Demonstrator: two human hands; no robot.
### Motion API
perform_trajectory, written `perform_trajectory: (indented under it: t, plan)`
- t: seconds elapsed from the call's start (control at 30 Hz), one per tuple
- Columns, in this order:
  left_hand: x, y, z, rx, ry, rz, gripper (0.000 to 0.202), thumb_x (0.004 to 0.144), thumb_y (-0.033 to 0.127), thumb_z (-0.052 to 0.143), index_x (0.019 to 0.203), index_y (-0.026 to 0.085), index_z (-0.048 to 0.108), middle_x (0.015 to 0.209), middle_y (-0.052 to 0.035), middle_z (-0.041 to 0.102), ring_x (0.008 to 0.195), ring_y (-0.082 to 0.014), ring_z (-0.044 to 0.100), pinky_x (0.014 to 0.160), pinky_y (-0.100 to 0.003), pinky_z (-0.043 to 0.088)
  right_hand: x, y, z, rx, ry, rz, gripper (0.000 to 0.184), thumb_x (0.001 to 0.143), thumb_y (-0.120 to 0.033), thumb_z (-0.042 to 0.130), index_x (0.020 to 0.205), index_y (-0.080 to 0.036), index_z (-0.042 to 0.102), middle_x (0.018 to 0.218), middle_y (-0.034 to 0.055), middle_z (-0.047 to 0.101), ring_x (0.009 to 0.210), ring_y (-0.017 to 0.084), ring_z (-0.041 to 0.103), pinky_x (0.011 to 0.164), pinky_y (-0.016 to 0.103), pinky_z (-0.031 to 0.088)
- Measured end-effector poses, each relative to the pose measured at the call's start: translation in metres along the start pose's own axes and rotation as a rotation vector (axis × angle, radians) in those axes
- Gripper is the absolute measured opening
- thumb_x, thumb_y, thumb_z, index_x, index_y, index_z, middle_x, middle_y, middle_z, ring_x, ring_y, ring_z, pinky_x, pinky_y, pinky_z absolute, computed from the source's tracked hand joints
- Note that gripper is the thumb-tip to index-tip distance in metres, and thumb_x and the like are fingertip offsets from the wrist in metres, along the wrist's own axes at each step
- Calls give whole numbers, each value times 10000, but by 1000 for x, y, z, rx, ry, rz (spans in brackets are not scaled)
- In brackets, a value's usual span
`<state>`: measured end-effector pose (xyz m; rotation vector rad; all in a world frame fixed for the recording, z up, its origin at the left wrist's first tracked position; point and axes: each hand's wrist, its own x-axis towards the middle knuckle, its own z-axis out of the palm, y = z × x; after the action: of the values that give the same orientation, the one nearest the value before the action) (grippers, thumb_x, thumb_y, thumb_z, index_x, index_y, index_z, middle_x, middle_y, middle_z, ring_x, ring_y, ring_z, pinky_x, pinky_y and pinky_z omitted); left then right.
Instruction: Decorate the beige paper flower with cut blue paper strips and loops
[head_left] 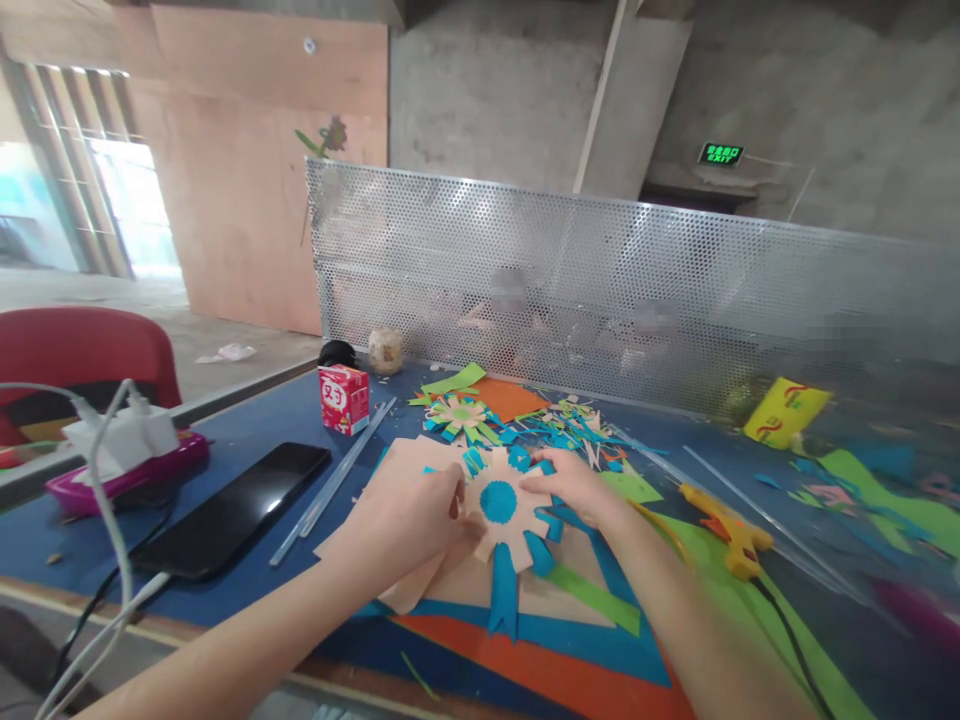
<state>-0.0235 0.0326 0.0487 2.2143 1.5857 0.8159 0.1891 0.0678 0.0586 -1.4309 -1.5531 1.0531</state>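
Note:
A flower (480, 540) of peach and blue felt-like strips, with a round blue centre (498, 502), lies in front of me at the middle of the table. My left hand (427, 510) has its fingers curled in a pinch at the flower's left edge. From the right, my right hand (574, 487) grips the petals on that side between thumb and fingers. Below the flower hangs a notched blue strip (505, 595), and a green strip (596, 598) sticks out to the lower right. Peach sheets (574, 560) are under it, on blue and orange ones.
Behind lie another flower (461, 415) and a heap of scraps (574, 425). A yellow glue gun (731, 530) with its cord is at right; clear glue sticks (334, 480), a phone (236, 510), a red box (344, 400) and a power strip (127, 475) are at left. A perforated metal screen (450, 230) borders the back.

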Motion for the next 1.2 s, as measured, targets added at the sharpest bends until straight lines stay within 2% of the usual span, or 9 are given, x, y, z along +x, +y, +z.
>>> perform_trajectory:
  t: [0.07, 0.2, 0.3, 0.4, 0.5, 0.63, 0.93, 1.07, 1.2]
  plan:
    - [2, 7, -14, 48, 110, 75, 256, 645, 435, 568, 629, 200, 469, 581, -2, 514, 583, -162, 494, 542, -263, 336, -5, -8, -2, 122, -1, -17, 377, 500, -276, 708, 833, -174, 565, 697, 3, 576, 676, 176, 571, 531, 269, 453]
    - [9, 24, -45, -14, 549, 244, 155, 742, 303, 503, 844, 198, 453, 860, -41, 554, 839, -175, 522, 720, -291, 398, -12, -25, -10, 388, 92, -106, 428, 542, -347, 692, 890, -233, 471, 712, -34, 579, 668, 148, 578, 532, 247, 465]
    - [13, 36, -50, 17, 665, 388, 389, 727, 293, 544, 1076, 183, 414, 1146, -100, 496, 1090, -215, 432, 894, -352, 340, -14, -27, -14, 537, 168, -158, 455, 550, -350, 700, 909, -262, 434, 764, -50, 586, 696, 135, 583, 560, 239, 472]
    - [16, 43, -40, 125, 625, 471, 561, 737, 349, 538, 1229, 189, 319, 1308, -121, 381, 1226, -261, 287, 975, -433, 231, -15, -20, -13, 687, 143, -157, 441, 543, -292, 729, 892, -260, 461, 723, -52, 594, 674, 140, 589, 562, 245, 476]
    - [18, 43, -29, 81, 567, 460, 591, 753, 368, 518, 1269, 209, 276, 1325, -120, 369, 1237, -263, 277, 977, -460, 217, -16, -14, -10, 772, 115, -167, 423, 542, -249, 738, 871, -260, 473, 703, -56, 606, 638, 139, 591, 552, 248, 479]
    - [23, 33, -22, -274, 514, 360, 568, 753, 326, 530, 1260, 215, 299, 1284, -109, 414, 1189, -233, 361, 951, -414, 310, -17, -13, -5, 763, 99, -147, 405, 552, -245, 732, 856, -259, 464, 686, -60, 601, 625, 131, 586, 531, 236, 474]
    - [31, 24, -10, -1126, 246, 32, 452, 679, 268, 635, 1092, 173, 480, 1033, -86, 587, 951, -180, 550, 799, -312, 451, -21, -20, 11, 693, 199, -65, 464, 463, -276, 756, 835, -247, 481, 642, -59, 590, 582, 134, 569, 486, 244, 474]
    - [30, 21, -7, -1241, 226, 6, 365, 672, 237, 647, 1010, 172, 523, 931, -51, 611, 834, -139, 578, 719, -255, 463, -23, -18, 14, 699, 172, -74, 432, 508, -264, 747, 848, -249, 481, 646, -53, 597, 547, 127, 555, 429, 231, 461]
    - [28, 19, -7, -1225, 253, 14, 307, 657, 214, 660, 944, 187, 553, 820, -8, 611, 747, -106, 573, 651, -212, 458, -24, -15, 16, 691, 184, -79, 422, 514, -267, 745, 850, -245, 491, 669, -40, 612, 577, 137, 569, 471, 251, 481]
